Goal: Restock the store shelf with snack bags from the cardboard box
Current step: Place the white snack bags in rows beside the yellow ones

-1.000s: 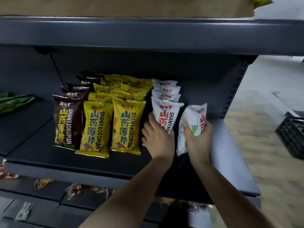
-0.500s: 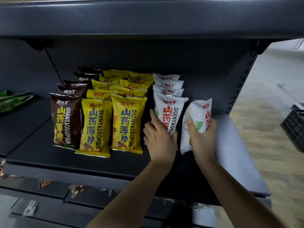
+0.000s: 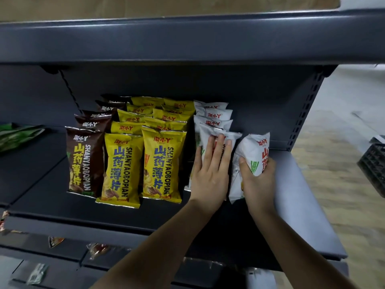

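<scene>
Shelf (image 3: 302, 205), mid-restock: brown bags (image 3: 85, 161), yellow bags (image 3: 160, 163), white row (image 3: 214, 117). Left hand (image 3: 210, 174), fingers flat, presses the front white bag (image 3: 216, 136) upright. Right hand (image 3: 258, 182) clutches a new white bag (image 3: 255, 153) just beside it; best stood squarely, label forward.

1 head cam only, no 2nd view to overlap. Looks forward and down into the shelf (image 3: 302, 205) from close range, both forearms entering from 6 o'clock. Upper shelf edge at 12 o'clock, floor at 3 o'clock, lower shelf at 7 o'clock.
</scene>
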A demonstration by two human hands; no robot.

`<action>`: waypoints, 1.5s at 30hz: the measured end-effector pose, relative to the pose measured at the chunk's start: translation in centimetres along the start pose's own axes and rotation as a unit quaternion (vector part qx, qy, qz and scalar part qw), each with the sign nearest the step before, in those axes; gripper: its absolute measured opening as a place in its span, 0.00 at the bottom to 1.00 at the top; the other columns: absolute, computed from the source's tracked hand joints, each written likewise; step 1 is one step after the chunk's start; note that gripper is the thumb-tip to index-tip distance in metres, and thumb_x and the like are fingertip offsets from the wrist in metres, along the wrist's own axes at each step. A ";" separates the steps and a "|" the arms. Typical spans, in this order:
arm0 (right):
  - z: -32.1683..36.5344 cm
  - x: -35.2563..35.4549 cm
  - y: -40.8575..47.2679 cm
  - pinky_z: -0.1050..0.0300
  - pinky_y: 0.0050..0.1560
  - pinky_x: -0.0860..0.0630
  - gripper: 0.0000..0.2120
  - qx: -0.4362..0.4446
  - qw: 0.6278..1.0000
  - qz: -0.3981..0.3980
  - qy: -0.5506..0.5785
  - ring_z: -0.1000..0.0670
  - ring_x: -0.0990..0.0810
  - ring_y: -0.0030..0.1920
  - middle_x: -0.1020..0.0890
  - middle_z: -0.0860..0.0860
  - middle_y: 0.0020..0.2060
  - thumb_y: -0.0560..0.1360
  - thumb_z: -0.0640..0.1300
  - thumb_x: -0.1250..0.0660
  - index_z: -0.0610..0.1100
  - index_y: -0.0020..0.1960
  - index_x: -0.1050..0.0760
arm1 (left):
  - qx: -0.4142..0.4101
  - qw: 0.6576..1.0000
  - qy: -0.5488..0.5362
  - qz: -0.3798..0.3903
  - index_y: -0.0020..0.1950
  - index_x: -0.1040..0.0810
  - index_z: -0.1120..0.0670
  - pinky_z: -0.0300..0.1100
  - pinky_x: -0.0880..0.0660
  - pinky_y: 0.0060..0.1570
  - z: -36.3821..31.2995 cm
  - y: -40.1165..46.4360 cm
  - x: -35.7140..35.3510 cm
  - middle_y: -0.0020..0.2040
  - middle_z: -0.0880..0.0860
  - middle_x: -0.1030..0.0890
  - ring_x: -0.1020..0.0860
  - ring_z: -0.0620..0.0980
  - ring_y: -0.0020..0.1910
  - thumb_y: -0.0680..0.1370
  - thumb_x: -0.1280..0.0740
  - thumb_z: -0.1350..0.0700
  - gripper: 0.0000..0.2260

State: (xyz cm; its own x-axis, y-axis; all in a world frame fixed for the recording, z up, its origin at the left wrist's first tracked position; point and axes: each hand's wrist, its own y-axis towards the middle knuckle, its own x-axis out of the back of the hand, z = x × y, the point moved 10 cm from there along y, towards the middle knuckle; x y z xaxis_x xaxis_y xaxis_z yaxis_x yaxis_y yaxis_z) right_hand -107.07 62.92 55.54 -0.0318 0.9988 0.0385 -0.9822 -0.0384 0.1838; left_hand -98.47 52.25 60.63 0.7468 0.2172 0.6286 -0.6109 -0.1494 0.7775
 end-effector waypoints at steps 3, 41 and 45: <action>0.0 0.1 0.1 0.44 0.47 0.20 0.19 0.001 1.000 -0.001 -0.004 0.46 0.19 0.46 0.20 0.51 0.46 0.70 0.51 0.28 0.46 0.56 0.32 | 0.023 1.000 0.020 0.004 0.75 0.40 0.58 0.58 0.42 0.72 0.8 0.2 -0.7 0.75 0.57 0.37 0.41 0.57 0.74 0.81 0.54 0.58 0.21; 4.7 -5.6 -6.6 0.71 0.59 0.37 0.30 0.141 0.960 0.191 -0.151 0.52 0.32 0.66 0.33 0.47 0.64 0.75 0.38 0.33 0.46 0.74 0.40 | 0.258 0.868 -0.387 0.171 0.77 0.50 0.50 0.42 0.39 0.67 6.0 -3.4 2.0 0.69 0.53 0.36 0.38 0.49 0.69 0.79 0.40 0.48 0.30; 4.2 -7.6 -6.9 0.80 0.61 0.41 0.40 0.137 0.958 0.228 -0.111 0.64 0.42 0.64 0.44 0.51 0.70 0.73 0.64 0.41 0.46 0.77 0.51 | 0.260 0.842 -0.440 0.170 0.76 0.54 0.40 0.53 0.30 0.65 6.2 -3.7 0.7 0.71 0.49 0.36 0.32 0.46 0.68 0.78 0.45 0.43 0.28</action>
State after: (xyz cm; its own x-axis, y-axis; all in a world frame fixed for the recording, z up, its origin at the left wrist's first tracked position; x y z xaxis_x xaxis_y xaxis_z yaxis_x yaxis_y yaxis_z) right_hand -99.27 55.49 58.13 -0.3769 0.8455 0.3783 -0.7891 -0.5069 0.3468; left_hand -94.07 47.01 58.35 0.5977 -0.6889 0.4101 -0.8017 -0.5107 0.3105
